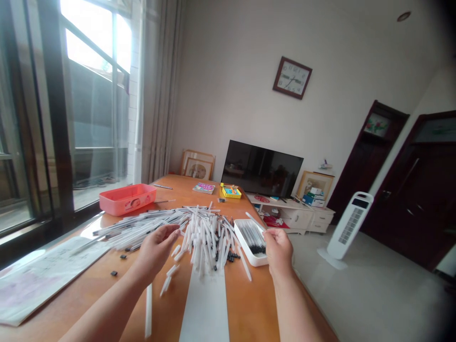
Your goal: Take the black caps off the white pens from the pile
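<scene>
My right hand (280, 248) is closed on a whitish pen barrel (254, 221) that slants up and left over a white tray (261, 261). Dark-tipped pens (251, 237) lie side by side in that tray. Over the near left side of a heap of translucent white pen barrels (204, 237), my left hand (158, 249) has thumb and fingertips pinched together. What they hold, if anything, is too small to make out. Long thin refills (142, 223) are spread left of the heap. Small black caps (232, 256) lie between heap and tray.
A pink plastic box (128, 200) stands at the table's left edge, near a printed sheet (42, 275). Farther back are a booklet (204, 188) and a yellow box (231, 191). A white strip (205, 308) runs toward me. A tower fan (351, 228) stands on the floor at right.
</scene>
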`<state>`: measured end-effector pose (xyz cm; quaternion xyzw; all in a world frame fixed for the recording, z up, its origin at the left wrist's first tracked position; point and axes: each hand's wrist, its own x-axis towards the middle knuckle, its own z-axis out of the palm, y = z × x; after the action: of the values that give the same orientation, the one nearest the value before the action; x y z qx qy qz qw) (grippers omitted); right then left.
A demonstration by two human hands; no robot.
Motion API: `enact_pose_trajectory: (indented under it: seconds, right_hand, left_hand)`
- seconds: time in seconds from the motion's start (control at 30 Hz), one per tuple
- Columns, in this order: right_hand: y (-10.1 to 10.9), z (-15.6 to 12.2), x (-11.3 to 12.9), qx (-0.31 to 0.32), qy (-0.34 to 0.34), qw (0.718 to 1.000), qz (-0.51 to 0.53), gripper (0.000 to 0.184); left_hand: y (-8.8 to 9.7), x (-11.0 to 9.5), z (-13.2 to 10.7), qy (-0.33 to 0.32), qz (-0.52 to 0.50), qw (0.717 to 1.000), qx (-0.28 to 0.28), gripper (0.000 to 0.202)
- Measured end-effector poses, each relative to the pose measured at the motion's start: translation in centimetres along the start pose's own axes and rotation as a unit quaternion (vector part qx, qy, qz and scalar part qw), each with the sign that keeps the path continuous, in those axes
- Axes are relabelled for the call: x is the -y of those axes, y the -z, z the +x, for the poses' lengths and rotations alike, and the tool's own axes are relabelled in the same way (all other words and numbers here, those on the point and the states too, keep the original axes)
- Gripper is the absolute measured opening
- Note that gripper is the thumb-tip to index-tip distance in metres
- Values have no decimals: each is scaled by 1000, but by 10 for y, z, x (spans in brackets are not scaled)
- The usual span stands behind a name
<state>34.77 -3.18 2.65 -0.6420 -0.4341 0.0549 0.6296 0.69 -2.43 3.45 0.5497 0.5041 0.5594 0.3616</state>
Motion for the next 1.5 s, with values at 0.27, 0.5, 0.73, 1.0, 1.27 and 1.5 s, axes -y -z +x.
enact_pose_trajectory:
  seconds: [0.27, 0.5, 0.73, 1.0, 1.27, 1.5]
  right_hand:
    - [-2, -1, -9, 33, 23, 978, -206, 16]
    - [-11, -3, -13, 65, 31, 944, -323, 15]
    - [-12, -3, -17, 87, 22, 925, -370, 16]
    - [-11, -1, -18, 99, 20, 919, -380, 16]
    - [-7, -5, -13, 90, 46, 924, -368, 23]
    - [-14, -22, 2, 59, 176, 961, -207, 24]
  left_hand:
    - [15, 19, 14, -3, -16, 999, -31, 55]
    - [18, 20, 15, 14, -43, 999, -29, 55]
    - [21, 25, 18, 33, -27, 998, -37, 53]
    - [24, 23, 18, 54, -59, 995, -59, 48]
    - [37, 32, 26, 55, -43, 993, -97, 48]
    - [46, 20, 25, 77, -18, 987, -139, 44]
